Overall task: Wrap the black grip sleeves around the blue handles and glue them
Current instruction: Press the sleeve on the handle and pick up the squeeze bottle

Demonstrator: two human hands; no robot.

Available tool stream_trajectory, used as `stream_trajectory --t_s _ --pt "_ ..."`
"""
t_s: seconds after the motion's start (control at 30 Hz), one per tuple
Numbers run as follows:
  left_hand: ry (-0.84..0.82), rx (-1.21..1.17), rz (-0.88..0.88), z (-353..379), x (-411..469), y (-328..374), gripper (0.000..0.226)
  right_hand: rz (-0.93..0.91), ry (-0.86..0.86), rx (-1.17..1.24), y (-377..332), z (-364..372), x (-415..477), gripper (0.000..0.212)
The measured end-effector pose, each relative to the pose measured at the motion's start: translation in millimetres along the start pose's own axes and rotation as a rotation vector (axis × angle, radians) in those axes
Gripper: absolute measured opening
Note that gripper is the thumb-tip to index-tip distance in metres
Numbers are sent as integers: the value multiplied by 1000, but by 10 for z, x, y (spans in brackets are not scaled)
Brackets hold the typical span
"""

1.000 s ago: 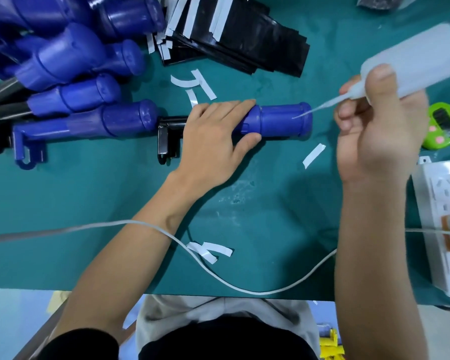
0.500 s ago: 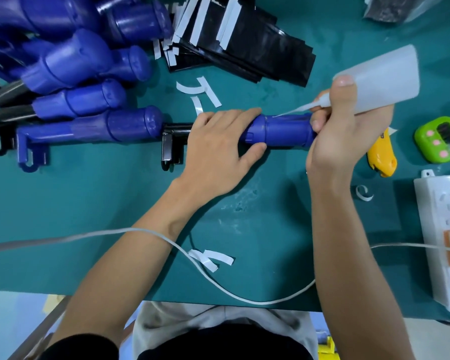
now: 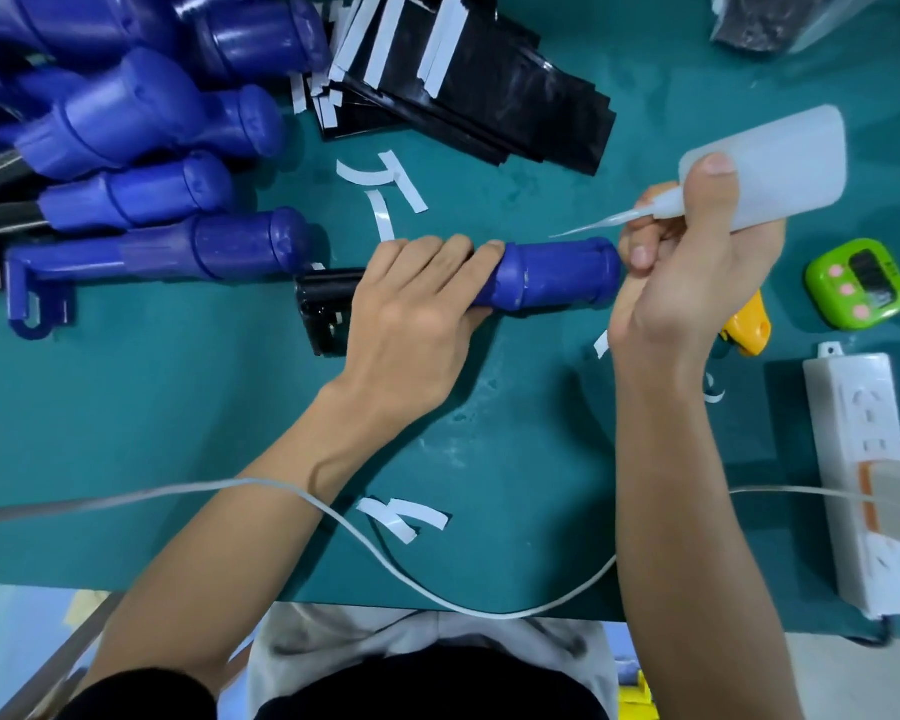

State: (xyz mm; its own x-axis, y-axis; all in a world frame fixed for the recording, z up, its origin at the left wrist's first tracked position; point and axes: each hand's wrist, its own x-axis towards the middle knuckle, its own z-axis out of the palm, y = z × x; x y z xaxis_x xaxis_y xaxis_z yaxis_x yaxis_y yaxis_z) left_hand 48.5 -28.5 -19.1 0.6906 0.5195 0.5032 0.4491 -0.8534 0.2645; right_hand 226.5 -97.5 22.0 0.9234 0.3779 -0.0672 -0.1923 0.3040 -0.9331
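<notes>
Head view: glue step in hand; L hand (image 3: 411,314) curled over blue handle (image 3: 557,275), pinning it to table (image 3: 178,407) mid-frame; R hand (image 3: 692,283) gripped glue bottle (image 3: 770,168), nozzle just above handle. Next prob. needs tip lowered to surface. Handle's exposed part glossy, bare; black grip sleeves (image 3: 489,111) stacked behind.

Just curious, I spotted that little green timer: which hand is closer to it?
Right. The right hand, holding the squeeze bottle, is just left of the green timer; the left hand grips the blue handle farther left.
</notes>
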Motion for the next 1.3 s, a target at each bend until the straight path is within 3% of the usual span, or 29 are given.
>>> stream_trajectory --t_s 0.07,0.23,0.6,0.7,0.8,0.9,0.93,1.0,1.13,1.3 --pt "97 78 25 14 2 20 24 2 7 8 -29 -27 -13 15" --pt "261 203 19 37 121 -34 39 6 13 37 -79 -86 -28 24" --pt "48 269 -42 91 109 -51 43 48 -2 58 -16 -120 24 16" --pt "17 263 -83 124 106 -40 47 188 -11 9 -59 -143 71 19" --pt "-31 230 -112 127 100 -57 60 444 -200 -146 -130 -238 160 23" --pt "-76 167 -166 114 154 -148 64 487 -482 -566 -224 -392 231 67" --pt "-112 120 -187 113 185 -185 59 475 -532 -681 -250 -424 225 69" --pt "-164 53 -195 119 225 -249 52 457 -530 -791 -262 -443 203 57" --pt "-161 23 -155 136 139 -260 49 412 -452 -767 -197 -376 160 25" --pt "-153 -6 -167 141 80 -273 48 527 -383 -560 -144 -336 156 20"
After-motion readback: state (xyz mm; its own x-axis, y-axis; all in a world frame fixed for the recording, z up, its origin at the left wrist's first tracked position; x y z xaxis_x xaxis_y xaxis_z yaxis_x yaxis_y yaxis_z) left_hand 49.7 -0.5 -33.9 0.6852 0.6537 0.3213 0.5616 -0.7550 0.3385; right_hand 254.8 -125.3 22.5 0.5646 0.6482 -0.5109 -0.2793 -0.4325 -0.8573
